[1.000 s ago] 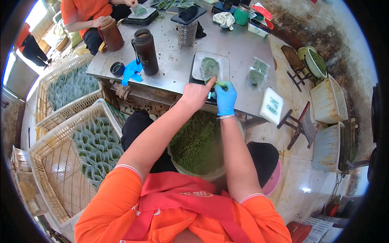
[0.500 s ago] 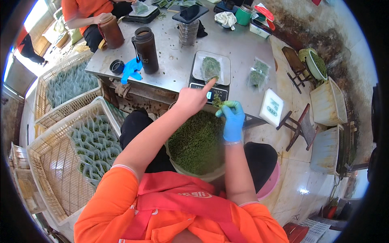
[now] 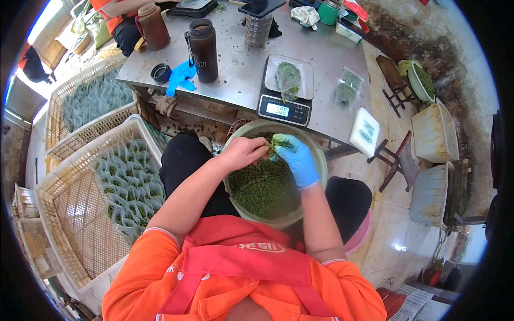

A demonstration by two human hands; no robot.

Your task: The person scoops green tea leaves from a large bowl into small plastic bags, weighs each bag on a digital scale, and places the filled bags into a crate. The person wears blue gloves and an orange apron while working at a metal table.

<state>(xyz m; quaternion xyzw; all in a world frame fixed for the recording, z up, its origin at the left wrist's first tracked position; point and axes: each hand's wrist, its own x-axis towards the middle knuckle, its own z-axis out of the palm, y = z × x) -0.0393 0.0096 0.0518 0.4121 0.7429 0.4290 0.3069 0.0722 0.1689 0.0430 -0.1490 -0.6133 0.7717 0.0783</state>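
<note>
Over a wide pale basin [image 3: 322,170] filled with small green peppercorn-like berries [image 3: 262,184], my two hands meet. My bare left hand [image 3: 243,153] is closed, its fingertips pinching at a small green sprig [image 3: 272,145]. From the other side my right hand [image 3: 297,160], in a blue glove, holds the same sprig between thumb and fingers. Just beyond the basin, at the table edge, stands a digital scale [image 3: 284,110] with its display lit. On its plate lies a clear bag of green berries [image 3: 289,79], its open end toward me with berries showing.
Another filled bag [image 3: 348,90] and a white box [image 3: 365,132] lie right on the metal table [image 3: 235,59]. A dark bottle [image 3: 202,51] and blue glove [image 3: 182,76] are left. A crate [image 3: 69,214] of filled bags stands on my left; a folding stool [image 3: 399,163] stands right.
My left hand has drawn back from the bag on the scale to the sprig at my right hand. My right hand has moved slightly nearer over the basin. The scale's display is now uncovered.
</note>
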